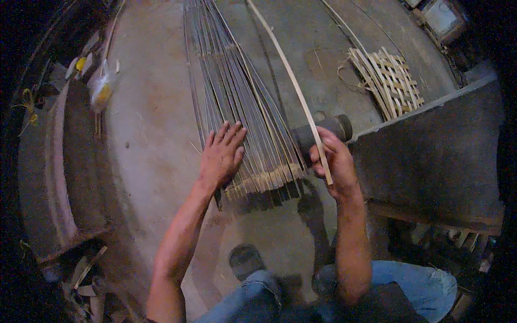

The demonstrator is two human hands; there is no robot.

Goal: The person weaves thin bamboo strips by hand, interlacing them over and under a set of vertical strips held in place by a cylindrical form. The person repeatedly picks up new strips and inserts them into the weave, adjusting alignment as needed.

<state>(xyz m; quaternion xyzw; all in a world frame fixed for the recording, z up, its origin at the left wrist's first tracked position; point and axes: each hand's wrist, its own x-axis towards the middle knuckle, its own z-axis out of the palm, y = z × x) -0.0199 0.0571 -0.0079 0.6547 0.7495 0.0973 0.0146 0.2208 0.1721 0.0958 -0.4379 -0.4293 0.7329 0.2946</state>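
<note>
Long dark strips (250,107), probably split bamboo, run away from me in a fan over the floor. A pale woven band (264,179) crosses them near their close ends. My left hand (222,151) lies flat on the strips' left side, its fingers stretched out. My right hand (335,161) is closed round a long pale strip (291,72) near its close end. This strip rises past the right of the fan and leaves the top of the picture. Beneath my right hand, a dark cylinder (338,127) lies beside the strips.
A piece of open pale weaving (396,83) lies at the far right, next to a dark bench or box (431,151). On the left stand a long wooden piece (81,161) and a clear plastic bag (102,89). My feet are close to the strips' near ends.
</note>
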